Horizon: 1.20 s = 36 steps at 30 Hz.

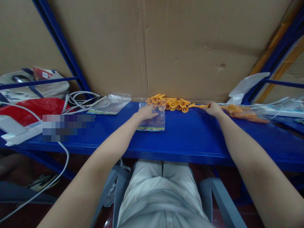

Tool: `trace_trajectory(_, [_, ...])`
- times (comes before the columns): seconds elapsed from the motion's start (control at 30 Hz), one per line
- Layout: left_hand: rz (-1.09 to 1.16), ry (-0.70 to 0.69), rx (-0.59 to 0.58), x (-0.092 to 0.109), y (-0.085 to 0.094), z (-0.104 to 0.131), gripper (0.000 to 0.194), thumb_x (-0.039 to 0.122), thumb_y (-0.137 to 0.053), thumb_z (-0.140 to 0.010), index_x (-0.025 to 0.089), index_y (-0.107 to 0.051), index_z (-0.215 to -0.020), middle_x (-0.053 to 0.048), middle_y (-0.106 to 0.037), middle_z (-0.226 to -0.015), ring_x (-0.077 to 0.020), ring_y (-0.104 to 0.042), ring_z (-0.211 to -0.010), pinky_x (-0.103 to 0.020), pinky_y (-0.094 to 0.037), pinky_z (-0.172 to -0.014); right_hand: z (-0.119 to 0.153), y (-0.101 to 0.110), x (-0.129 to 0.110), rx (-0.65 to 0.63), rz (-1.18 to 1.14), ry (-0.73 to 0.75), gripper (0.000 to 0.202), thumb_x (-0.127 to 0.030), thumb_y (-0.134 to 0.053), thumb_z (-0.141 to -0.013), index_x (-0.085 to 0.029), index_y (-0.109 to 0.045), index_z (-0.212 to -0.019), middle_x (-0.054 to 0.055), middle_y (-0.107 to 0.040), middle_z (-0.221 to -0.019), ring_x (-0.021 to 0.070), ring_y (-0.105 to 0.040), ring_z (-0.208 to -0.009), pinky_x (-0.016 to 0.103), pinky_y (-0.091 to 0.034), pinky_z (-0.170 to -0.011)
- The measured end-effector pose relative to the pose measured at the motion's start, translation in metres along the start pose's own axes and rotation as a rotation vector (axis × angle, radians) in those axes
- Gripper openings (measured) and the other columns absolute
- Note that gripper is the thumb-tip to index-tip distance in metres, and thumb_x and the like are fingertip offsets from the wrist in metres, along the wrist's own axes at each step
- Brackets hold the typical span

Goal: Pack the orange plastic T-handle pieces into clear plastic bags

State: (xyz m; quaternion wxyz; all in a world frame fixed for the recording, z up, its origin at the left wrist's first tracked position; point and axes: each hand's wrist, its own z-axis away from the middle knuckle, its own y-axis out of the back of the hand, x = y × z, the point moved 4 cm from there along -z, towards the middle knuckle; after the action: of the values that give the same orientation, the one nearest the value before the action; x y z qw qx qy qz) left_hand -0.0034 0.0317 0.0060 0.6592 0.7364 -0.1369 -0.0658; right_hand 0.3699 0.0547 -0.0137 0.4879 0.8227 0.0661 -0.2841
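Note:
My left hand (146, 113) lies over a clear plastic bag (156, 122) with a colourful strip along its near edge, its fingers stretched out on the film. Just beyond the bag, and partly behind its film, several orange trumpet-shaped plastic pieces (174, 104) are heaped against the cardboard, many with their flared ends facing me. To the right, my right hand (213, 109) is closed around another orange trumpet-shaped piece (201, 106), whose stem points left toward the heap. Its fingertips are partly hidden. Beside that hand lies a clear bag of orange pieces (244, 112).
A blue shelf table (190, 139) runs across, backed by a cardboard sheet (185, 47). On the left are flat clear bags (114, 103), coiled white cables (83, 95), a red bag (35, 109) and a power strip (23, 131). A white plastic piece (247, 85) leans near the right post.

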Motion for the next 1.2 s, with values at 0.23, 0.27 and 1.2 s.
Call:
trace_trajectory(0.23, [0.248, 0.076, -0.108, -0.015, -0.007, -0.010, 0.061, 0.025, -0.045, -0.094, 0.017, -0.029, -0.151, -0.008, -0.075, -0.084, -0.0214, -0.072, -0.067, -0.029, -0.056, -0.064, 0.006, 0.019, -0.010, 0.209, -0.468, -0.120, 0.017, -0.014, -0.065, -0.078, -0.017, -0.062, -0.094, 0.007, -0.062, -0.089, 0.0190, -0.064, -0.072, 0.041, -0.057, -0.073])
trace_trajectory(0.27, [0.270, 0.078, -0.102, -0.016, -0.007, -0.011, 0.063, 0.024, -0.045, -0.094, 0.017, -0.026, -0.153, -0.008, -0.075, -0.083, -0.0209, -0.072, -0.066, -0.029, -0.056, -0.064, 0.007, 0.020, -0.011, 0.231, -0.527, -0.141, 0.018, -0.014, -0.065, -0.079, -0.017, -0.062, -0.096, 0.006, -0.062, -0.089, 0.0172, -0.062, -0.067, 0.039, -0.057, -0.069])
trace_trajectory(1.2, [-0.101, 0.229, 0.150, -0.037, 0.003, -0.014, 0.042, 0.018, -0.041, -0.092, 0.016, -0.056, -0.131, -0.019, -0.067, -0.122, -0.0297, -0.064, -0.114, -0.035, -0.050, -0.092, 0.006, 0.024, -0.011, 0.305, -0.842, -0.279, 0.023, -0.017, -0.069, -0.076, -0.018, -0.057, -0.095, 0.000, -0.058, -0.078, 0.0109, -0.057, -0.058, 0.021, -0.045, -0.043])
